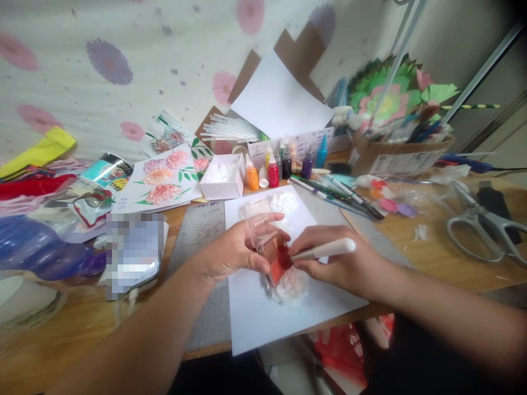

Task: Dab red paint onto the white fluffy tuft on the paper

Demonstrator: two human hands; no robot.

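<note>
Left hand (pixel 235 246) grips compact (pixel 280 267), lettering (pixel 261 221) too blurred to read; right hand (pixel 338 267) pinches brush (pixel 329 249).

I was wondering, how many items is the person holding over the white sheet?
2: an open compact in the left grip, and a white-handled tool, its tip at the compact, in the right grip. Something small could be hidden behind either grip.

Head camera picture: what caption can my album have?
Left fingers hold an open color palette while right fingers hold a white-handled tool at it, above white paper.
</note>
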